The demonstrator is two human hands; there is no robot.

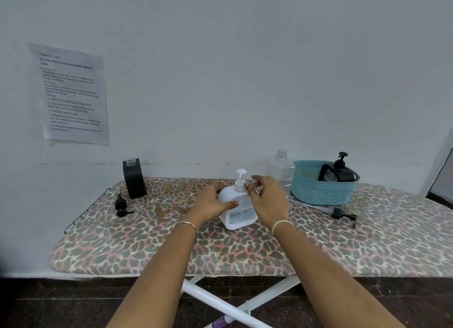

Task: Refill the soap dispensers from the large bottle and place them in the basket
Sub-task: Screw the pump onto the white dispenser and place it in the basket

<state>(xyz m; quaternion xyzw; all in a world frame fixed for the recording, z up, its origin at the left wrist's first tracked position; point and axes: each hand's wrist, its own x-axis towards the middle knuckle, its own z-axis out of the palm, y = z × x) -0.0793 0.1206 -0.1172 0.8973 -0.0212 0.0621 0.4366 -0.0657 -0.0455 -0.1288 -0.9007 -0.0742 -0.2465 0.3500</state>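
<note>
A white soap dispenser [239,215] with its white pump on top stands mid-board. My left hand [212,204] grips its left side, thumb across the front. My right hand [268,196] pinches the pump collar with its fingertips. Behind it stands the large clear bottle [282,170], uncapped. The teal basket [323,188] at the right holds a black dispenser [337,173] with its pump on. At the back left a black dispenser [134,178] stands open, and its black pump [121,205] lies on the board beside it.
A leopard-print ironing board [245,249] carries everything; its wire rest is at the left end. A black pump with a long tube [339,213] lies in front of the basket. A printed sheet [71,94] hangs on the wall. White crossed legs show below.
</note>
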